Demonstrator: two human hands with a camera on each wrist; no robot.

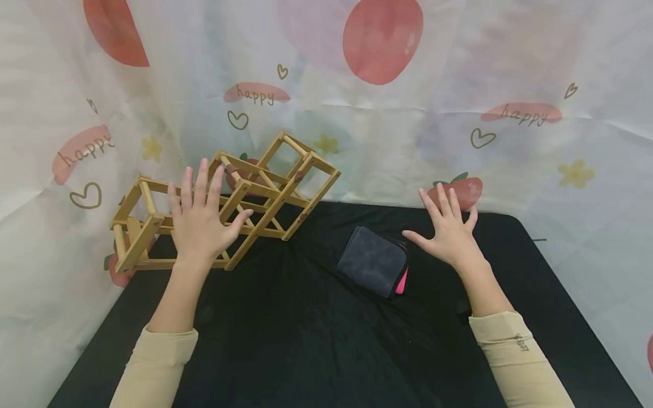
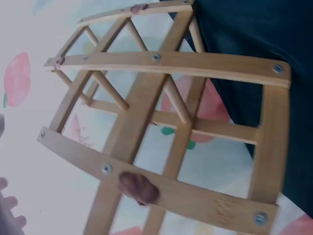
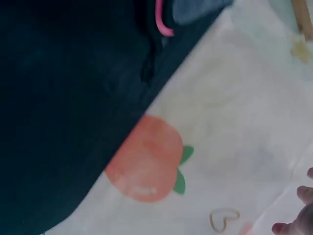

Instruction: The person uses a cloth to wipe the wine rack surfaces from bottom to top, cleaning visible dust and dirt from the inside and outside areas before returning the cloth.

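My left hand (image 1: 200,229) is raised with fingers spread, overlapping a wooden lattice rack (image 1: 270,226) in the head view. The rack has flat slats, round dowels and screws, and fills most of the left wrist view, where fingertips (image 2: 14,210) show at the lower left edge. My right hand (image 1: 451,235), fingers also spread, is up to the right of a dark blue-grey folded cloth-like item (image 1: 373,260). A bright pink piece (image 1: 402,281) sticks out from under that item's right edge. Neither hand holds anything.
A black cloth (image 1: 306,340) covers the table. Behind and at both sides hangs a pale curtain (image 1: 408,136) printed with fruit, hearts and the word "happy". The rack stands at the table's back left, close to the curtain.
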